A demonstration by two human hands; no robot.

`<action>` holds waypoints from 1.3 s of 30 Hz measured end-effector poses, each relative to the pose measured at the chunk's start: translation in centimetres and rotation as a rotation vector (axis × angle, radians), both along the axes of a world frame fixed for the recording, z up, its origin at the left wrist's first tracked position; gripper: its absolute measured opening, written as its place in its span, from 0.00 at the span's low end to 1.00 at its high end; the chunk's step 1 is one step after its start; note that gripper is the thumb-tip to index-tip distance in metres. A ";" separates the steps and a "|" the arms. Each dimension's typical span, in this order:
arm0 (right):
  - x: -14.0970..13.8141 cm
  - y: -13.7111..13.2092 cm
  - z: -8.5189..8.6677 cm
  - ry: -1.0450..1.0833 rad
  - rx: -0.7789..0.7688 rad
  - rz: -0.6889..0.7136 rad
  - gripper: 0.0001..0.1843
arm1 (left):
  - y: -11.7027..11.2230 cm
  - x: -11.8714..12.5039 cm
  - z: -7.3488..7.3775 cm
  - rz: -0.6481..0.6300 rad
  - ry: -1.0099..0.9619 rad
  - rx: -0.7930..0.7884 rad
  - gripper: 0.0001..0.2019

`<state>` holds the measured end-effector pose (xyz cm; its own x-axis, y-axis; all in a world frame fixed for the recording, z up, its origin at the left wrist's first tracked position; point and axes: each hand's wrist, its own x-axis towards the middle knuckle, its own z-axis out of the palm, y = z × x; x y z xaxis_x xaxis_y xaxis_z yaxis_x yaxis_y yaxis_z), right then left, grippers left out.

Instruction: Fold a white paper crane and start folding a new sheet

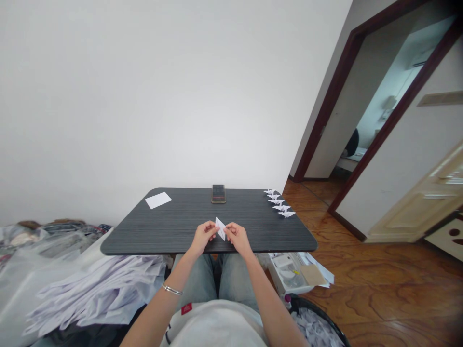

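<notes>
pinching folded white paper (pixel 221 230), left fingers (pixel 212 232) and right fingers (pixel 229 233) at opposite sides, above dark table (pixel 173 224)

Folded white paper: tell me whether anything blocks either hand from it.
Nothing visible does: the left hand and right hand both grip the folded white paper directly, near the front edge of the dark table.

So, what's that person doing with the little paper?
The left hand and right hand are pinching a folded white paper diamond over the dark table. Folded paper cranes stand in a row along the right side. A white sheet lies at the far left, and a phone near the back edge.
</notes>
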<state>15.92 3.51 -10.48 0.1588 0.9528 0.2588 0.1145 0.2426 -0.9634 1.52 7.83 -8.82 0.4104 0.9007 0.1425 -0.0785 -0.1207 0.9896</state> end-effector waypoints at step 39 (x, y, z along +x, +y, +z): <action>0.4 -0.2 0.4 0.249 0.008 0.005 0.15 | -0.5 -0.3 0.1 -0.091 -0.231 0.046 0.09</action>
